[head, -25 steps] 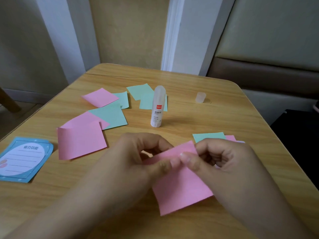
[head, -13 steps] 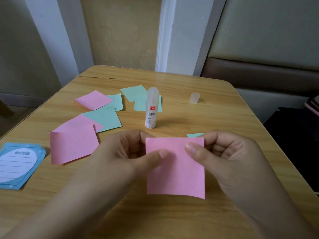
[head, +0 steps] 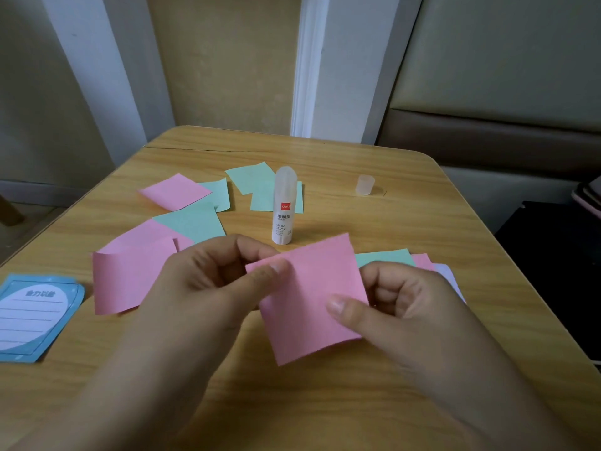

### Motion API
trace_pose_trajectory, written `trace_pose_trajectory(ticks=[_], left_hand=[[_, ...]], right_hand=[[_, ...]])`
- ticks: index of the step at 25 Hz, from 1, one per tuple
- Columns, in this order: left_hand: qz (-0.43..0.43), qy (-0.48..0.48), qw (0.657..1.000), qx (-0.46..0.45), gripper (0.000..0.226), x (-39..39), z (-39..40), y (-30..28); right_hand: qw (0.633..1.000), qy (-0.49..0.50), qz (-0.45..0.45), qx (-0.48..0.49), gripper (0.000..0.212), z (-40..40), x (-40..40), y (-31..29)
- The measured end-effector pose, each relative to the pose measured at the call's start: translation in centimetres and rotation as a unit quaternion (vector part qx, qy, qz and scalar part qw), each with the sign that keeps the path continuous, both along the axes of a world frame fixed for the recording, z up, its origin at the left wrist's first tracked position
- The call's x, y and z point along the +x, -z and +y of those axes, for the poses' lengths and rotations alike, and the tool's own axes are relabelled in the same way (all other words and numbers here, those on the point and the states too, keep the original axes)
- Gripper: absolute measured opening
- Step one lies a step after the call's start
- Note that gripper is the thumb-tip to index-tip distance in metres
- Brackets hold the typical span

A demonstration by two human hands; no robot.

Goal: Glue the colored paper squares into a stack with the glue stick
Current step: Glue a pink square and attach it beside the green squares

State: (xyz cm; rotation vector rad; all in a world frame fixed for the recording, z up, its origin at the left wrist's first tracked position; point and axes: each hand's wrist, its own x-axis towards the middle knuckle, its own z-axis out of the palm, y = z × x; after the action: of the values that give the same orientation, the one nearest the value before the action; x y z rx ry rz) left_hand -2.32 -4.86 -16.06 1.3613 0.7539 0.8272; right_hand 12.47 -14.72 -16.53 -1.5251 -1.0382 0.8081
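Pink paper square, seen from the head camera, is held just above the table between both hands, tilted so its far edge leans to the right. The left hand pinches the square's upper left corner, thumb on top and fingers curled behind. The right hand pinches its right edge lower down, thumb lying across the face of the paper. Each grip is narrow and closed on the sheet.

Directly behind the right hand, and partly hidden by it, lies a small stack: a green sheet with pink and pale lilac edges showing at its right. This stack sits to the right of the held square and slightly farther from the person, so the right hand is the nearer one to it.

Glue stick stands upright, uncapped, beyond the hands near the table's middle; its cap stands apart to the right. Loose pink and green squares lie at left.

Judging from this, the square would travel right and away to reach the stack.
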Motion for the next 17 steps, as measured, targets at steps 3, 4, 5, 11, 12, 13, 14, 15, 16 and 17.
trace_pose_trajectory(ticks=[3,4,5,11,12,13,14,15,16,17], left_hand=[[0.076,0.046,0.996,0.016,0.008,-0.2,0.1,0.48],[0.104,0.081,0.991,0.022,0.013,-0.12,-0.14,0.39],[0.114,0.11,0.987,0.025,0.019,0.02,-0.47,0.16],[0.038,0.059,0.997,0.026,0.021,0.04,-0.49,0.21],[0.041,0.059,0.997,0.027,0.021,0.08,-0.5,0.27],[0.041,0.059,0.997,0.024,0.021,0.12,-0.54,0.31],[0.035,0.057,0.998,0.017,0.021,0.19,-0.58,0.28],[0.029,0.053,0.998,0.012,0.022,0.25,-0.61,0.23],[0.023,0.046,0.999,0.012,0.024,0.25,-0.6,0.2],[0.02,0.039,0.999,0.014,0.023,0.27,-0.61,0.13]], right_hand=[[0.997,0.041,0.037,0.059,0.01,0.01,0.54,-0.09],[0.996,0.04,0.052,0.068,0.009,0.0,0.59,-0.2],[0.996,0.029,0.053,0.071,0.009,-0.04,0.51,-0.29],[0.998,0.008,0.033,0.056,0.009,0.04,-0.1,-0.06],[0.997,0.022,0.028,0.061,0.009,0.02,0.01,-0.06],[0.997,0.031,0.024,0.066,0.008,0.05,0.12,-0.08],[0.997,0.035,0.02,0.069,0.007,0.04,0.18,-0.1],[0.997,0.036,0.015,0.07,0.007,0.04,0.21,-0.08],[0.997,0.034,0.008,0.07,0.007,0.03,0.19,-0.07],[0.997,0.035,-0.001,0.069,0.008,0.05,0.15,0.02]])
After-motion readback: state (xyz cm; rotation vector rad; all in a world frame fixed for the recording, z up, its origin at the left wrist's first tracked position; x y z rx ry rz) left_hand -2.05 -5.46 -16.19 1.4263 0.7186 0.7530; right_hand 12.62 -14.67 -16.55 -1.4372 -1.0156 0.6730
